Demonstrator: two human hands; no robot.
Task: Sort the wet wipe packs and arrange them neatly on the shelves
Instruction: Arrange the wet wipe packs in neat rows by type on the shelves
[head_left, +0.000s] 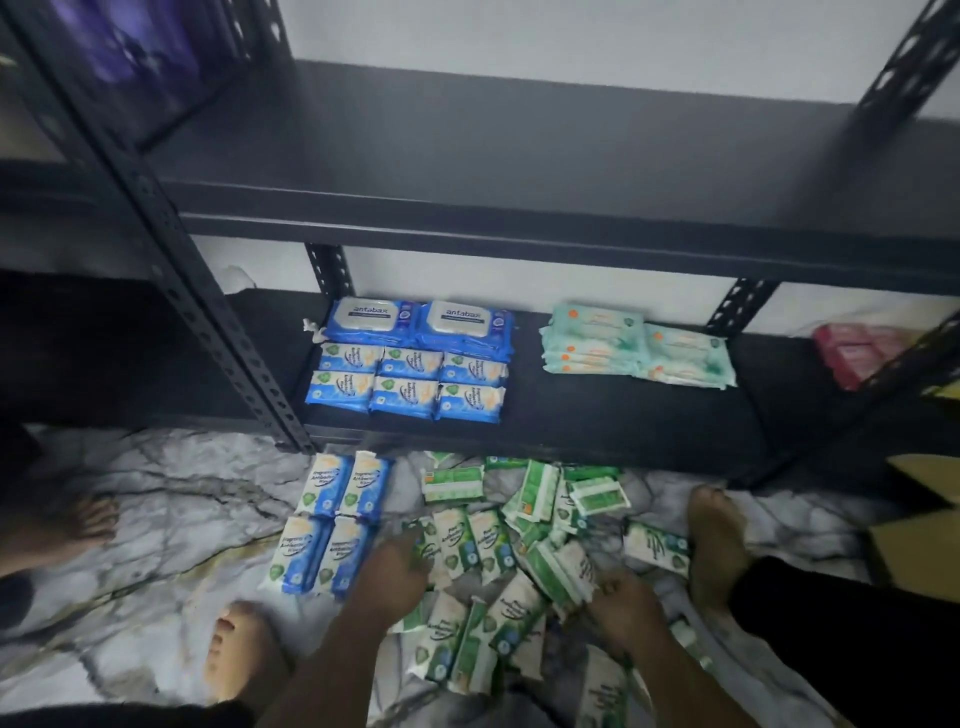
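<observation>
Green-and-white wipe packs (519, 551): loose heap on the marble-pattern floor (156, 519), flat soft sachets with a shield logo, lying at all angles, some overlapping.

Left hand (397, 569): on the heap's 9 o'clock edge, fingers bent down onto the packs. Blur hides whether they grip.

Right hand (623, 597): at 5 o'clock, fingers curled round one pack's edge.

Blue floor packs (332, 525): four, two by two, touching, at 9 o'clock of the heap.

Bottom shelf (597, 415), at 12 o'clock: six small blue packs (408, 382) in two rows, two large "antabax" packs (418, 322) behind them, stacked mint packs (636, 345) at 1 o'clock, pink packs (857, 353) at 2 o'clock.
</observation>
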